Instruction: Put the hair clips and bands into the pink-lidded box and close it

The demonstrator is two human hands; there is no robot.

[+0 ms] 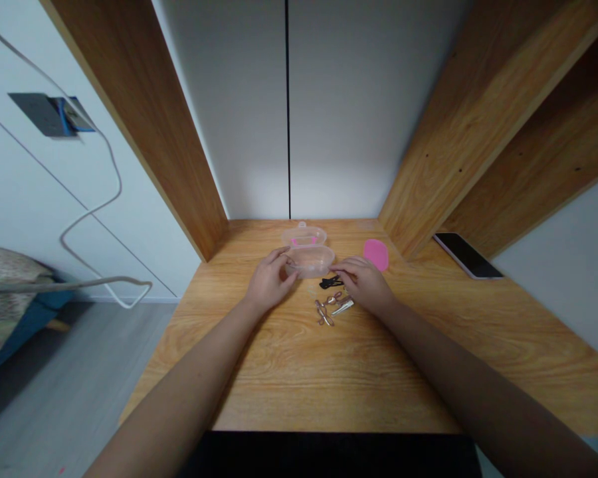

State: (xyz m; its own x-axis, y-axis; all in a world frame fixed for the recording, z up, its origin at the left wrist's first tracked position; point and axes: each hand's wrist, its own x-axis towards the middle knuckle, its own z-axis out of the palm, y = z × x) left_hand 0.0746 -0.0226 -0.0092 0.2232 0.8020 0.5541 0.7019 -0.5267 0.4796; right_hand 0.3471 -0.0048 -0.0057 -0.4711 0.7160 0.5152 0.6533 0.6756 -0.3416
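A clear plastic case lies with its lid folded back behind it; pink marks show on the lid. My left hand grips the case's left end, thumb in front and fingers over the rim. At the case's right end is my right hand, its fingertips pinched together; whether they hold something small or just touch the case is too small to tell. Just below these fingers lies a black hair clip. Closer to me are a silver hair clip and several pinkish bow-shaped hair clips.
Behind my right hand a pink rounded square lies flat on the wooden desk. A phone rests farther right beside a wooden upright. White panels close off the back. On the left a white cable hangs past a wall socket.
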